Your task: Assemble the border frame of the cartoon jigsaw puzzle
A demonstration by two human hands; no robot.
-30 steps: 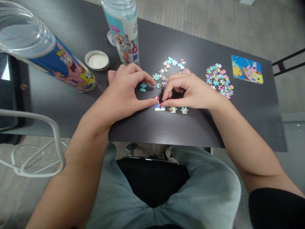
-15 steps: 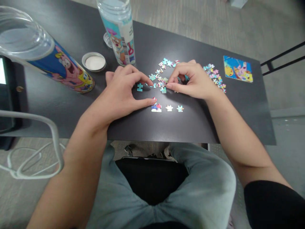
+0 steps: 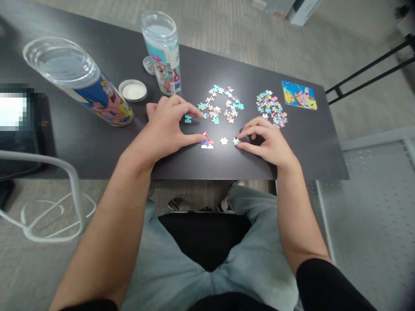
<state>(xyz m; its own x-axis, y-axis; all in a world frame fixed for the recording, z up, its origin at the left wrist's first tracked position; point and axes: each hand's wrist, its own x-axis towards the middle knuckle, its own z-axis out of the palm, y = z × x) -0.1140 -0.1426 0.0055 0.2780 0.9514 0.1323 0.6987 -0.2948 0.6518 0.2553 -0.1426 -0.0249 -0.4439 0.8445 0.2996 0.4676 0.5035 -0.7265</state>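
Observation:
On the dark table, my right hand [image 3: 269, 140] has its thumb and index finger at the two sides of a small light-blue puzzle piece [image 3: 236, 141]. A pale puzzle piece [image 3: 223, 141] lies just left of it. My left hand [image 3: 168, 123] rests with thumb and index finger spread apart. Its thumb tip touches a small cluster of joined red, blue and white puzzle pieces [image 3: 207, 144]. Its index fingertip is at the edge of a loose ring of puzzle pieces [image 3: 214, 108]. A single teal piece [image 3: 188, 119] sits below that finger.
Farther right are a heap of puzzle pieces [image 3: 272, 108] and a cartoon picture card [image 3: 300, 95]. Two clear jars with cartoon labels, a blue one [image 3: 106, 99] and a turquoise one [image 3: 167, 65], stand at left near a round lid [image 3: 132, 90]. A white cable [image 3: 74, 185] hangs lower left.
My right hand has moved from the ring of pieces down toward the table's near edge, onto the light-blue piece. My left hand keeps nearly the same pose. The camera view has shifted.

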